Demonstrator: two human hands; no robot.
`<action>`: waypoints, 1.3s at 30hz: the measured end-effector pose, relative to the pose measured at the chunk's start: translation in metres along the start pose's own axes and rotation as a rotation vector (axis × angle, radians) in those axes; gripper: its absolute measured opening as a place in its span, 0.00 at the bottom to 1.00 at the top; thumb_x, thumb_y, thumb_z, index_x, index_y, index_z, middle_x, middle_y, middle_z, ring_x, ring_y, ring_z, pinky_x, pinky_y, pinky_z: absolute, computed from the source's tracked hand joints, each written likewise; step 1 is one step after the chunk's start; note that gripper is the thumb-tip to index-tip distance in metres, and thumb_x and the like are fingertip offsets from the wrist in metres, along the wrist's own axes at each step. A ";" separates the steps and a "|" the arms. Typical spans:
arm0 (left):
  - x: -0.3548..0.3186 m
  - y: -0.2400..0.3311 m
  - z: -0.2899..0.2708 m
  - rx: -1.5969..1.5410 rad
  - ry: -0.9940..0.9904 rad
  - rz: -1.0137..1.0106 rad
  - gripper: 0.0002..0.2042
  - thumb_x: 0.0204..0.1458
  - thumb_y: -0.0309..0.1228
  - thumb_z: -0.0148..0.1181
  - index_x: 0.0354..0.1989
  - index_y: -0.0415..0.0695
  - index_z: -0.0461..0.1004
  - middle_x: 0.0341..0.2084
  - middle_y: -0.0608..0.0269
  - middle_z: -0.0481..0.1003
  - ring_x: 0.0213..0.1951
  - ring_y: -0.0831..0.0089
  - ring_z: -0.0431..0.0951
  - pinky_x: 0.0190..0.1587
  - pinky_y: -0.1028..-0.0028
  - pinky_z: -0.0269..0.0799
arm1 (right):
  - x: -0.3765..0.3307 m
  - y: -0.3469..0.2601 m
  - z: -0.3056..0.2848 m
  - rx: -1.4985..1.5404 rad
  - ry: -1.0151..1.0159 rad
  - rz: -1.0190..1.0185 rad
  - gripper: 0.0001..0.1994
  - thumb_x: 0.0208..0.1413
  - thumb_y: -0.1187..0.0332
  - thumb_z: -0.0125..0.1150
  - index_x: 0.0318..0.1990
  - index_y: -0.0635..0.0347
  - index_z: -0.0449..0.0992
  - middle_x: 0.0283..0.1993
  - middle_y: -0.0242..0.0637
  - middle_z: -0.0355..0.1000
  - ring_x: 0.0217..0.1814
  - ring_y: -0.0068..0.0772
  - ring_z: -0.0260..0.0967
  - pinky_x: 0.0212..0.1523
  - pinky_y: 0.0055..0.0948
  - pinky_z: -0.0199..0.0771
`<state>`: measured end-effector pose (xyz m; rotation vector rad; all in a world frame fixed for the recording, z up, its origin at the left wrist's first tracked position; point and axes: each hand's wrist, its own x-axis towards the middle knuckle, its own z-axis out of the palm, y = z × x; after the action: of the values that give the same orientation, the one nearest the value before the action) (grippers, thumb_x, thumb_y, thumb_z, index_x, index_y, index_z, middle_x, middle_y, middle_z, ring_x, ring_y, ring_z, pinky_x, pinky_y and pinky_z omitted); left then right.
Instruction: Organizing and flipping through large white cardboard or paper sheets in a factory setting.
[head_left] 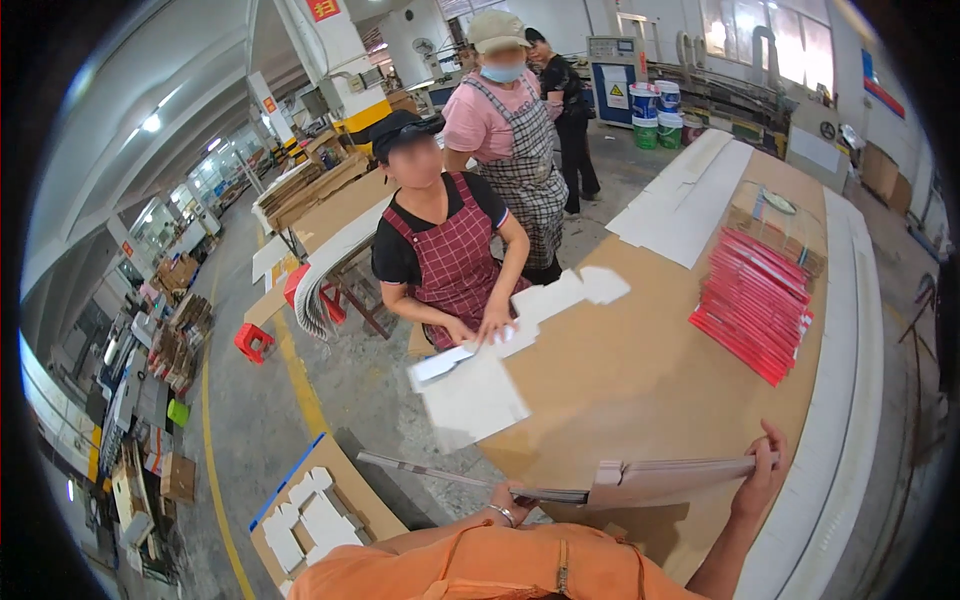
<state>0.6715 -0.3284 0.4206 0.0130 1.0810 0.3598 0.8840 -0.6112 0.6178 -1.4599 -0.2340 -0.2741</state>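
A thin bundle of flat cardboard blanks [665, 483] stands on edge in front of my body, its long strip reaching out to the left. My left hand [508, 500], with a bracelet at the wrist, is closed around the bundle near its middle. At the far right end my right hand [762, 480] grips the same bundle, fingers over its edge. The lower side of the bundle is partly hidden by my orange top. Across the table, a co-worker's hands [485, 330] press on a white die-cut box blank [475, 400].
A brown board-topped table [600, 390] lies ahead, with a stack of red printed packs [755, 305] at right and white sheets [690, 195] beyond. At lower left, white cut blanks [310, 520] rest on a board. Two more people stand behind the co-worker; a red stool [254, 342] is on the floor.
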 end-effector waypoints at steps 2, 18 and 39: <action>0.011 -0.001 0.000 0.025 -0.076 0.035 0.19 0.37 0.24 0.48 0.40 0.29 0.58 0.37 0.46 0.64 0.42 0.49 0.69 0.46 0.54 0.65 | -0.001 0.004 -0.004 0.004 0.012 -0.006 0.13 0.50 0.66 0.50 0.39 0.63 0.71 0.22 0.25 0.56 0.24 0.16 0.52 0.25 0.17 0.50; -0.054 0.054 -0.028 1.180 -0.248 0.484 0.31 0.38 0.42 0.65 0.50 0.42 0.61 0.39 0.56 0.68 0.45 0.61 0.68 0.49 0.62 0.64 | 0.007 0.004 0.008 -0.123 0.194 0.037 0.08 0.52 0.67 0.51 0.24 0.61 0.69 0.20 0.25 0.58 0.23 0.16 0.52 0.24 0.19 0.50; -0.020 0.092 0.017 2.765 -0.372 0.843 0.17 0.46 0.44 0.55 0.43 0.52 0.70 0.38 0.64 0.71 0.42 0.62 0.72 0.40 0.62 0.68 | -0.009 0.006 -0.002 -0.099 0.221 -0.028 0.09 0.52 0.67 0.51 0.23 0.61 0.68 0.20 0.25 0.58 0.23 0.16 0.52 0.24 0.19 0.50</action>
<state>0.6523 -0.2451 0.4632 2.8377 0.3243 -0.6540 0.8779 -0.6119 0.6090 -1.5117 -0.0623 -0.4723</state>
